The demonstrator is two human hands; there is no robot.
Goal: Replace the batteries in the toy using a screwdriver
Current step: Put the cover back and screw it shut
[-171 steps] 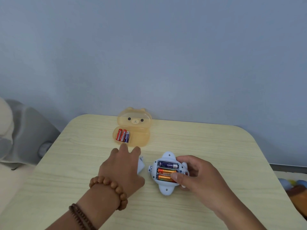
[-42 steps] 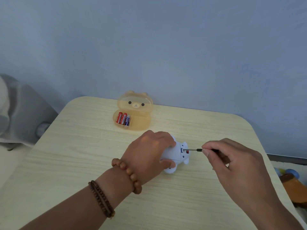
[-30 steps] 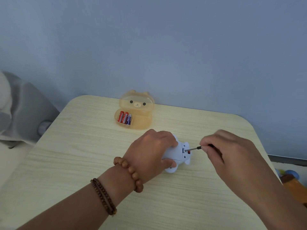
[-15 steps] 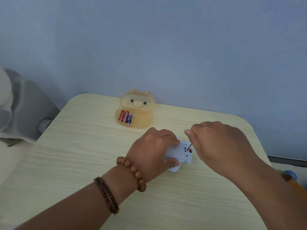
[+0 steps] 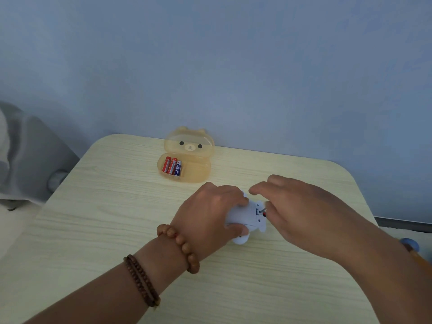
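Note:
A small white toy (image 5: pixel 247 218) lies on the pale wooden table (image 5: pixel 117 218), its back cover on. My left hand (image 5: pixel 210 216) grips the toy from the left, fingers curled over its top and thumb under its near side. My right hand (image 5: pixel 292 206) hovers just right of the toy and holds a thin screwdriver (image 5: pixel 263 210). Only the metal tip shows, set against the toy's right end; the handle is hidden under my fingers. An open amber bear-shaped case (image 5: pixel 187 157) behind the toy holds three batteries (image 5: pixel 172 166).
The table stands against a blue wall. A grey padded object (image 5: pixel 30 157) sits off the table's left edge. Colourful items (image 5: pixel 411 247) lie low beyond the right edge. The near half of the table is bare wood.
The cover went onto the toy's battery bay and my left hand took hold of the toy. My right hand brought the screwdriver in from the right and now arches over its tip.

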